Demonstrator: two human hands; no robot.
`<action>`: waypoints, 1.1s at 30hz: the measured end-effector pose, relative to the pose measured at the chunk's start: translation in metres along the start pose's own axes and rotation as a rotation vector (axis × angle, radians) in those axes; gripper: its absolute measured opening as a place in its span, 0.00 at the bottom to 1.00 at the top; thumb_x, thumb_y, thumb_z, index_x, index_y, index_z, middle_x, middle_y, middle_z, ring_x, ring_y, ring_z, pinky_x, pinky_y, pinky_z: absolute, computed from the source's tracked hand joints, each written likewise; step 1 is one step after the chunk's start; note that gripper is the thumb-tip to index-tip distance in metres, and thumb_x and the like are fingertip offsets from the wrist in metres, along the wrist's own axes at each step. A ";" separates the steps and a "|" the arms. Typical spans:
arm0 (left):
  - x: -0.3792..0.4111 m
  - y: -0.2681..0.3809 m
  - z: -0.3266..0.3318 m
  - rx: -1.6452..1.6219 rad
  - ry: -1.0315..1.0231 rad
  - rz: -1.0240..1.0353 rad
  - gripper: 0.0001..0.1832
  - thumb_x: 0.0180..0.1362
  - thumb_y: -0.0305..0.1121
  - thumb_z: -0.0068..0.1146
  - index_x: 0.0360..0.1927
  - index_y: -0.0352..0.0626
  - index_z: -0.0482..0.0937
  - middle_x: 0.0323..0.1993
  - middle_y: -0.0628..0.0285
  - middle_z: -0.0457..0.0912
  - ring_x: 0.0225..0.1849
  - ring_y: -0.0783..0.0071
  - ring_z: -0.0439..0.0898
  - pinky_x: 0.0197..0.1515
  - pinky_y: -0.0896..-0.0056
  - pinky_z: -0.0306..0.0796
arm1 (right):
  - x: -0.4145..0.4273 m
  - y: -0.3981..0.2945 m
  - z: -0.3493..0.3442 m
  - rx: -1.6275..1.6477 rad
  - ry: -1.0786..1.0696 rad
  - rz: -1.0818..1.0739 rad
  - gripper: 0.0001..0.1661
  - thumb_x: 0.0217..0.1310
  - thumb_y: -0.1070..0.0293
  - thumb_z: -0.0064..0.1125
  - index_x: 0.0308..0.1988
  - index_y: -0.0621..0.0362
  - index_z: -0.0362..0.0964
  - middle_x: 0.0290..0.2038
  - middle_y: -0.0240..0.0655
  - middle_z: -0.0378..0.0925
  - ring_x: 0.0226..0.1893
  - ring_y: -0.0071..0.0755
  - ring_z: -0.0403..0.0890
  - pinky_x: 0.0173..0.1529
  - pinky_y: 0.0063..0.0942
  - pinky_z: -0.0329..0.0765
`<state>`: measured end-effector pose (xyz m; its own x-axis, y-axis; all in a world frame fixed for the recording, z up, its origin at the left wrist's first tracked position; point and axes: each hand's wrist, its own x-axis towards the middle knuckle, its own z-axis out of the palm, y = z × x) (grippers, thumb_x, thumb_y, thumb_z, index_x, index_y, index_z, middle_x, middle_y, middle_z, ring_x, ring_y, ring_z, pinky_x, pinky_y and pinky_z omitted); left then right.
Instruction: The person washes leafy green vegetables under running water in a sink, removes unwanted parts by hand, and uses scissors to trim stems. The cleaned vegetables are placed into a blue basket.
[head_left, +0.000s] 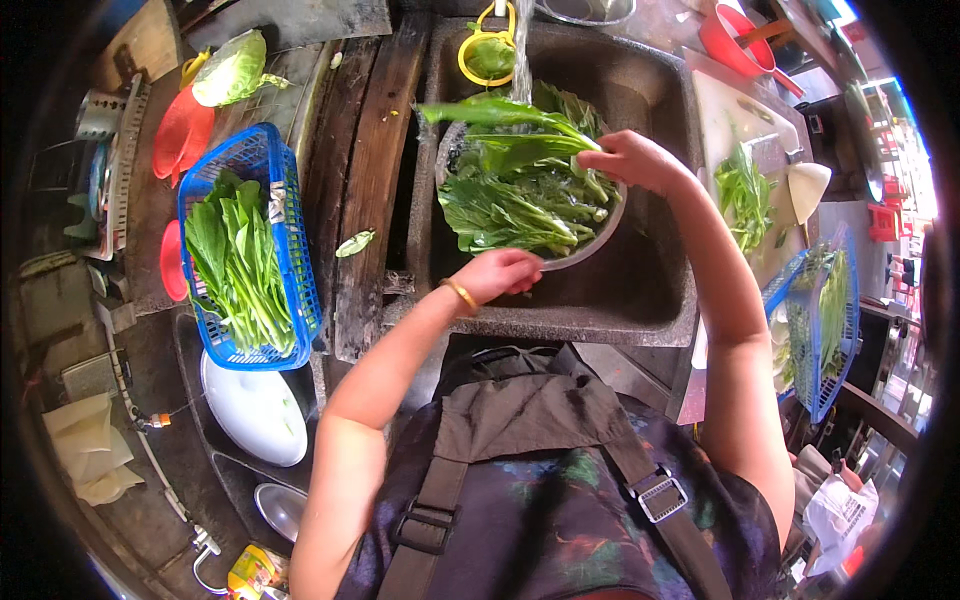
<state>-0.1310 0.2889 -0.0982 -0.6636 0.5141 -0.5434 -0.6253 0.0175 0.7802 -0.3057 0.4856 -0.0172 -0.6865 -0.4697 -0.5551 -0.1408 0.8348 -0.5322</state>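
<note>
Water from a tap runs into a round basin (607, 232) of leafy greens (510, 210) standing in a dark stone sink (555, 322). Over the basin's right side, my right hand (626, 157) grips a bunch of leafy greens (525, 124) by the stems, its leaves pointing left under the stream. My left hand (510, 274), with a gold bangle at the wrist, is at the basin's near rim, fingers curled; whether it touches the rim or holds anything is unclear. A blue plastic basket (304, 247) with more greens (244, 262) is at the left.
Wooden planks (375, 150) border the sink's left side. A cabbage (232, 67) and red colander (184, 135) lie at upper left, a yellow-rimmed strainer (487, 60) at the sink's back. Right are a cutting board (780, 259) with a cleaver and greens, a red dipper (735, 45) and another blue basket (821, 397).
</note>
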 end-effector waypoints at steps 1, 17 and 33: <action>0.011 0.003 0.003 -0.085 -0.014 0.080 0.20 0.56 0.44 0.43 0.47 0.43 0.69 0.38 0.69 0.73 0.35 0.82 0.71 0.38 0.80 0.66 | -0.001 0.006 0.006 0.308 -0.062 -0.062 0.26 0.55 0.46 0.42 0.27 0.58 0.73 0.11 0.23 0.59 0.12 0.16 0.57 0.17 0.17 0.54; 0.057 0.123 -0.068 -0.671 0.077 0.619 0.19 0.54 0.24 0.40 0.51 0.38 0.60 0.49 0.52 0.67 0.49 0.62 0.69 0.49 0.59 0.66 | 0.015 -0.023 0.049 1.533 -0.501 -0.162 0.18 0.55 0.67 0.42 0.46 0.64 0.63 0.26 0.30 0.68 0.25 0.20 0.69 0.30 0.16 0.67; 0.085 0.138 -0.032 -0.762 0.557 0.587 0.12 0.48 0.23 0.53 0.39 0.38 0.70 0.32 0.61 0.75 0.33 0.70 0.75 0.35 0.70 0.71 | -0.003 -0.017 0.062 1.270 -0.051 -0.219 0.25 0.60 0.50 0.34 0.44 0.56 0.67 0.15 0.26 0.63 0.12 0.17 0.58 0.16 0.16 0.56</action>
<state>-0.2872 0.3078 -0.0468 -0.9116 -0.1910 -0.3641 -0.1150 -0.7318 0.6718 -0.2571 0.4556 -0.0458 -0.7039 -0.5951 -0.3878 0.5461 -0.1042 -0.8312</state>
